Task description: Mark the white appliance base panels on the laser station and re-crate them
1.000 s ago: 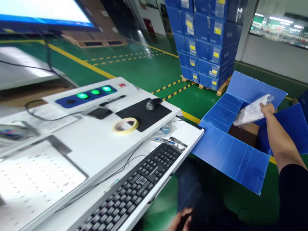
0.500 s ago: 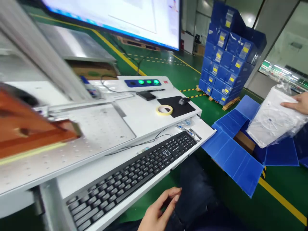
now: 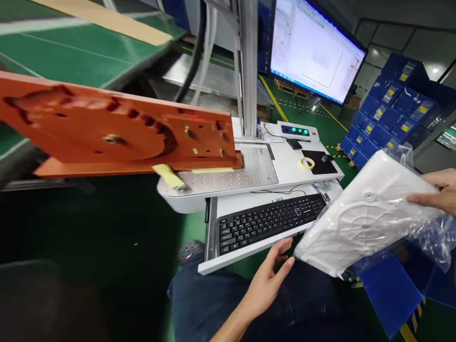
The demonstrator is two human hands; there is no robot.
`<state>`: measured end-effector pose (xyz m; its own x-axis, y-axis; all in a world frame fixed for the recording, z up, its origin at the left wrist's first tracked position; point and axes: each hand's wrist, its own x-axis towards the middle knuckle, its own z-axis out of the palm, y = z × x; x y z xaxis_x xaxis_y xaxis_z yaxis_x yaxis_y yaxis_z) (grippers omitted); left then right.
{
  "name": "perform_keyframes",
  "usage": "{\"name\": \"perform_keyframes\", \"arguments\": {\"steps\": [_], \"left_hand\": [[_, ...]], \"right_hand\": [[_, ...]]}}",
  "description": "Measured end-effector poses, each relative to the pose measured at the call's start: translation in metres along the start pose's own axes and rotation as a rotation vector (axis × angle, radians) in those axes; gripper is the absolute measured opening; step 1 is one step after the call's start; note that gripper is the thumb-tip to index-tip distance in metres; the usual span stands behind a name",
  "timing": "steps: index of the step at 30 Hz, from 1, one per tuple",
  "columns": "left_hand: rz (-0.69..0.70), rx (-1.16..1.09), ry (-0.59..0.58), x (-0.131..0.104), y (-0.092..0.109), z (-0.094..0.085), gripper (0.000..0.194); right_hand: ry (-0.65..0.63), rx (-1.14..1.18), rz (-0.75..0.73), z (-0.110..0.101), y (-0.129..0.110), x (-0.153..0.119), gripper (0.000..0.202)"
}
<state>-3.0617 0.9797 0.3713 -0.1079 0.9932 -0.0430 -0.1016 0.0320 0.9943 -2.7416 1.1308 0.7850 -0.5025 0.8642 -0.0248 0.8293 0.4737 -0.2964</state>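
My right hand grips a white plastic panel by its right end. Clear plastic film wraps the panel, which has a round ribbed pattern on its face, and it hangs tilted at the right of the view. My left hand is over my lap, close to the panel's lower left corner, with thumb and fingers apart and nothing in it. Between that hand and the desk lies the edge of a pulled-out tray holding a black keyboard.
An orange fixture with metal pins stands at left on a perforated metal plate. A monitor, a tape roll and a mouse are beyond. An open blue box sits at lower right; blue boxes are stacked behind.
The view has swung left, showing more of the orange fixture. My right hand has brought the wrapped panel away from above the blue box, nearer to my left hand, whose fingers have spread.
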Motion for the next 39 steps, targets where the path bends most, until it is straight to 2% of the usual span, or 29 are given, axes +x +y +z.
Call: {"name": "perform_keyframes", "arguments": {"steps": [3, 4, 8, 11, 14, 17, 20, 22, 26, 30, 33, 35, 39], "left_hand": [[-0.066, -0.045, -0.034, -0.011, -0.017, 0.003, 0.071], [-0.091, -0.046, -0.055, -0.016, -0.021, 0.004, 0.071], [-0.137, -0.021, -0.073, -0.031, -0.024, 0.006, 0.069], [-0.086, -0.003, 0.004, -0.029, -0.012, 0.002, 0.064], [0.018, -0.004, 0.029, -0.014, 0.011, -0.001, 0.061], [0.171, -0.064, -0.066, 0.007, 0.038, 0.006, 0.064], [0.270, -0.125, -0.179, 0.026, 0.053, 0.026, 0.070], [0.253, -0.140, -0.186, 0.034, 0.053, 0.042, 0.074], [0.164, -0.107, -0.101, 0.038, 0.035, 0.062, 0.077], [0.126, -0.068, -0.107, 0.037, 0.019, 0.064, 0.076], [0.089, -0.046, -0.144, 0.037, 0.015, 0.063, 0.071], [0.069, -0.035, -0.152, 0.038, 0.014, 0.063, 0.068], [0.042, -0.029, -0.149, 0.041, 0.013, 0.063, 0.069]], "right_hand": [[-0.160, -0.040, -0.178, 0.019, -0.036, 0.009, 0.047], [-0.175, -0.050, -0.229, 0.024, -0.045, 0.012, 0.050], [-0.239, -0.089, -0.329, 0.044, -0.061, 0.029, 0.061], [-0.299, -0.104, -0.334, 0.057, -0.060, 0.038, 0.065], [-0.336, -0.097, -0.340, 0.065, -0.059, 0.039, 0.065], [-0.376, -0.068, -0.352, 0.070, -0.060, 0.036, 0.062], [-0.397, -0.038, -0.366, 0.077, -0.055, 0.036, 0.060], [-0.379, -0.045, -0.353, 0.082, -0.049, 0.039, 0.060], [-0.309, -0.141, -0.311, 0.092, -0.037, 0.046, 0.053], [-0.271, -0.222, -0.243, 0.095, -0.030, 0.045, 0.045], [-0.241, -0.132, -0.227, 0.091, -0.020, 0.037, 0.063], [-0.179, -0.057, -0.213, 0.086, -0.009, 0.030, 0.069], [-0.024, 0.068, -0.123, 0.093, 0.026, 0.017, 0.062]]}}
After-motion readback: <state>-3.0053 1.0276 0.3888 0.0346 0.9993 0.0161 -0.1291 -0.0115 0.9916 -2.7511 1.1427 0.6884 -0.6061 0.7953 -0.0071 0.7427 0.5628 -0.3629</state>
